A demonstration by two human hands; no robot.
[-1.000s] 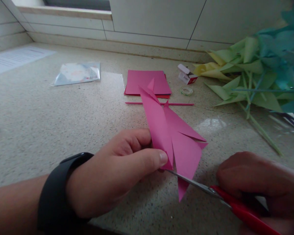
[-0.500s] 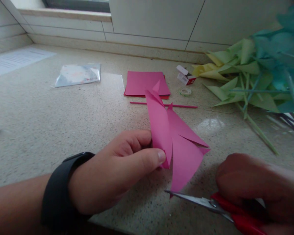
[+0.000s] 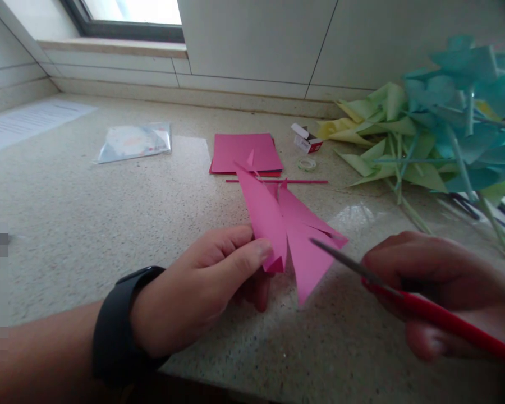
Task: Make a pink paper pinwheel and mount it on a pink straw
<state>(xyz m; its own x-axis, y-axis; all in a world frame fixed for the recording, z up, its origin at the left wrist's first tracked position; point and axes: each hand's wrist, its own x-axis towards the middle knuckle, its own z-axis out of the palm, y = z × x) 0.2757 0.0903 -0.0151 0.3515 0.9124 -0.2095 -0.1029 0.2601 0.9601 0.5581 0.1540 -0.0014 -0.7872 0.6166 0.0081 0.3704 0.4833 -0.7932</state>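
Observation:
My left hand (image 3: pixel 219 275), with a black band on its wrist, pinches a pink sheet of paper (image 3: pixel 261 216) between thumb and fingers above the counter. Several slits run in from the sheet's edges, and its flaps curl apart. My right hand (image 3: pixel 437 286) is closed around the red handles of scissors (image 3: pixel 398 297). Their blades look closed, and the tip points left over the sheet's right flap; whether it touches the paper I cannot tell. Beyond the sheet, a thin pink stick (image 3: pixel 307 181) lies in front of a stack of pink paper squares (image 3: pixel 244 147).
A small open box (image 3: pixel 307 139) and a roll of tape (image 3: pixel 306 164) lie right of the stack. Green paper pinwheels (image 3: pixel 389 104) and blue paper shapes (image 3: pixel 467 73) crowd the right side. A clear packet (image 3: pixel 134 140) and a printed sheet (image 3: pixel 29 120) are at left.
The scissors have moved up from the sheet's lower tip to over its right flap, and their blades have closed. My right hand has turned. The view has tilted up slightly.

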